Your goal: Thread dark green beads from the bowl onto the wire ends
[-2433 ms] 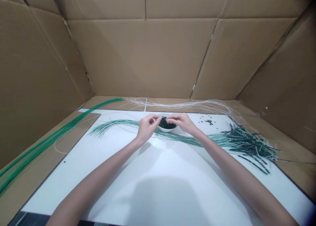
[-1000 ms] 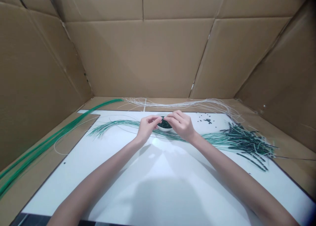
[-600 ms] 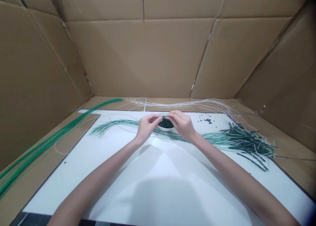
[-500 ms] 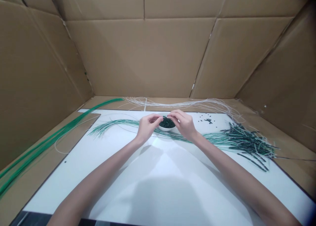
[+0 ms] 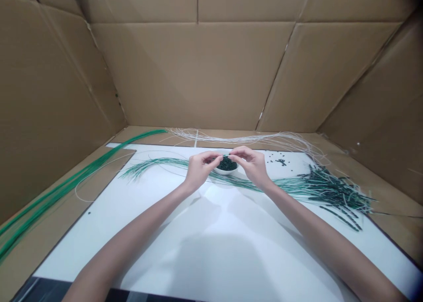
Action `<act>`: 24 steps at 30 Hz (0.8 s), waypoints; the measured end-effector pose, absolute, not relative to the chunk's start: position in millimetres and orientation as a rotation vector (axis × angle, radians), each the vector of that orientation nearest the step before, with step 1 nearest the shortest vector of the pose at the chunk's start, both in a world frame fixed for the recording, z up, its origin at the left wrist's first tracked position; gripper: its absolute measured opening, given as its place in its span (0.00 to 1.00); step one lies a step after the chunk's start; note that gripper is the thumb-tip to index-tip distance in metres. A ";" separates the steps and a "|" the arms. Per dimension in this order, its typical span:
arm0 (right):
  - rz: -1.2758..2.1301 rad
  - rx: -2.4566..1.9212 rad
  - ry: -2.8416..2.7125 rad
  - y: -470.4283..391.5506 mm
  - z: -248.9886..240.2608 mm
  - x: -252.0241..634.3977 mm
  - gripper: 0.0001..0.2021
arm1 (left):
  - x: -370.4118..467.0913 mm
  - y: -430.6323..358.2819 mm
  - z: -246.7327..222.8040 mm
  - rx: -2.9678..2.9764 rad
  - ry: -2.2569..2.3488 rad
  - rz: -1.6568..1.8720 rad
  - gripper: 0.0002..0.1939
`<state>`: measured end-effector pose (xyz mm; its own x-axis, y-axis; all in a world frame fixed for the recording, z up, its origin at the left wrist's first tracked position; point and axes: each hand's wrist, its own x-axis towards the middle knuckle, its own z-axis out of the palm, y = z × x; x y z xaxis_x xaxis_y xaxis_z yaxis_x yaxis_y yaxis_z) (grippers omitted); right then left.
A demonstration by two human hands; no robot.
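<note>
Above the white bowl (image 5: 225,172) of small dark green beads (image 5: 228,164), my hands face each other with fingertips almost touching. My left hand (image 5: 201,166) is closed in a pinch of thumb and forefinger. A matching pinch closes my right hand (image 5: 254,164) just across the gap. A thin pale wire (image 5: 226,156) shows between the two sets of fingertips; any bead on it is too small to make out. Behind the wrists and beside the bowl runs a bundle of thin green wires (image 5: 158,161), its right end merging into a heap of dark beaded stems (image 5: 337,189).
Loose beads (image 5: 280,162) lie scattered right of the bowl on the white board (image 5: 218,231). White wires (image 5: 238,139) stretch along the back. A thick green bundle (image 5: 82,170) lies at the left over cardboard. Cardboard walls (image 5: 198,73) enclose the back and sides.
The view has shifted slightly. Both hands stay pinched over the bowl, and a pale length of wire now shows between the fingertips, where a darker bit showed before.
</note>
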<state>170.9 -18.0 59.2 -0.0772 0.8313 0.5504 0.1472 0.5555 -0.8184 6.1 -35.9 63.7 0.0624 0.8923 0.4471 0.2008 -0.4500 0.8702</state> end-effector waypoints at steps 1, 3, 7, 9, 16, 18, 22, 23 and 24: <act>0.734 -0.852 -1.554 -18.2 59.4 170.9 0.05 | 6.0 -36.1 64.1 1.731 1.097 1.429 0.10; 0.790 -0.850 -1.521 -18.6 60.4 171.1 0.05 | 6.0 -36.5 64.8 1.741 1.093 1.431 0.10; 0.853 -0.838 -1.475 -19.5 63.1 171.2 0.06 | 6.0 -37.3 65.3 1.763 1.104 1.442 0.10; 0.859 -0.835 -1.474 -19.7 64.1 171.6 0.07 | 6.0 -37.9 65.4 1.772 1.105 1.444 0.10; 0.850 -0.841 -1.481 -19.2 63.9 173.7 0.06 | 5.4 -38.9 65.5 1.804 1.107 1.451 0.10; 0.837 -0.840 -1.490 -19.5 64.3 173.7 0.06 | 5.4 -38.8 65.4 1.805 1.108 1.446 0.11; 0.822 -0.839 -1.502 -20.5 65.4 173.3 0.06 | 5.4 -38.8 65.3 1.807 1.107 1.442 0.11; 0.824 -0.836 -1.503 -20.6 65.5 173.3 0.05 | 5.4 -38.8 65.3 1.805 1.106 1.442 0.11; 0.826 -0.834 -1.505 -20.6 65.4 173.4 0.05 | 5.5 -38.8 65.4 1.803 1.108 1.440 0.11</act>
<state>173.4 -20.6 65.4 -0.0770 0.8671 0.4922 0.0500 0.4964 -0.8667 5.5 -38.8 65.4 0.0753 0.8687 0.4896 0.2506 -0.4917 0.8339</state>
